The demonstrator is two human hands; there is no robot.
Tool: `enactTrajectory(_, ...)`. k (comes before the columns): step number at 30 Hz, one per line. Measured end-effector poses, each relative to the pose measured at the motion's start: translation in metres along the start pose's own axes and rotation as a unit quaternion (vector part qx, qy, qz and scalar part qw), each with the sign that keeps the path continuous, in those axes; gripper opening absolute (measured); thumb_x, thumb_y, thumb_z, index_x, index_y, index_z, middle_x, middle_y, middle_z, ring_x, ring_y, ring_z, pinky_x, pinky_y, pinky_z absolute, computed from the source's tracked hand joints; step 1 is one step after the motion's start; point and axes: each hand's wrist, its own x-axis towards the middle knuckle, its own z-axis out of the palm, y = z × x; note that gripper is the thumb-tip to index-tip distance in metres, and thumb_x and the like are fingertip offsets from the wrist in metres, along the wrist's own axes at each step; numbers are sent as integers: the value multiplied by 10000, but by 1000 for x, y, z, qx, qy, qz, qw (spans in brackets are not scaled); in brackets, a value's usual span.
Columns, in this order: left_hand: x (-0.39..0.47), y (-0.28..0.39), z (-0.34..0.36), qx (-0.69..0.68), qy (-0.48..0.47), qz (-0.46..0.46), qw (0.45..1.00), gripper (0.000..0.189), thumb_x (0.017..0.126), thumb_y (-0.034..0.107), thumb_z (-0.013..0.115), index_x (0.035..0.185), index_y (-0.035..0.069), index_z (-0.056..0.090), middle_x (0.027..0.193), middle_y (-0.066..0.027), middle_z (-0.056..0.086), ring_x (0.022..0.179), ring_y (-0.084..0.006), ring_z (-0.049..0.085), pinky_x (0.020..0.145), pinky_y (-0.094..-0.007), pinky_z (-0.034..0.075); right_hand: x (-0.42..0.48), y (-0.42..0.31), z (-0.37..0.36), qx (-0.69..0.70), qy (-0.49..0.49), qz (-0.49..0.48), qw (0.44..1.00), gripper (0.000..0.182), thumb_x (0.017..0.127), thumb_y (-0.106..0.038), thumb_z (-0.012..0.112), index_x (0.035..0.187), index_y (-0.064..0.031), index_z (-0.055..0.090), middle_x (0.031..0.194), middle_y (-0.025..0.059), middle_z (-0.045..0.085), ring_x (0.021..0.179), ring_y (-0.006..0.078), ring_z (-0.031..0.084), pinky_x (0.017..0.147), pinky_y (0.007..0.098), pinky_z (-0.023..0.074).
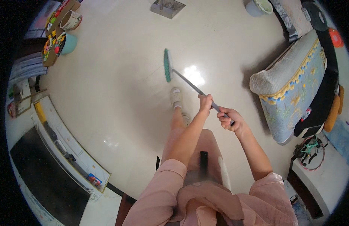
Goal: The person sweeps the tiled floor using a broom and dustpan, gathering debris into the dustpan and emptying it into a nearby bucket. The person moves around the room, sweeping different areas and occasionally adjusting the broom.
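Observation:
A long-handled broom [188, 82] slants across the space in front of me, its grey handle running from my hands toward the far left. My left hand [205, 103] is wrapped around the handle partway down. Closer to the handle's end, my right hand [230, 118] grips it as well. The broom head with green bristles [167, 66] is at the pale glossy floor [129, 84], just beyond my shoe [176, 96]. At the far side lies a metal dustpan [166, 8], apart from the broom; its upper part is cut off by the picture's edge.
On the right stands a sofa with a patterned cover [293, 87]. A bin [258, 8] is at the far right. Tubs of colourful toys [69, 43] stand at the far left. A low white cabinet [75, 144] and a television [47, 175] line the near left.

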Motion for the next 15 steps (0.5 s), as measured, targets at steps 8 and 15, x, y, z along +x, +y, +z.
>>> enactTrajectory(8, 4, 68, -39, -70, 124, 112, 983, 368, 558, 49, 441, 888, -8, 287, 592, -49, 376, 453, -121, 376, 376, -224, 314, 11, -19, 75, -71, -35, 5, 997, 85, 766, -170, 408, 802, -95, 386, 502, -11, 362, 308, 46, 266, 252, 170, 203)
enactTrajectory(15, 70, 130, -86, -27, 134, 72, 988, 83, 534, 77, 450, 515, 36, 380, 498, -48, 389, 430, -143, 388, 351, -272, 298, 111, -68, 111, -19, -80, 121, 989, 173, 798, -200, 348, 670, -84, 327, 493, -27, 342, 301, 24, 243, 262, 154, 191)
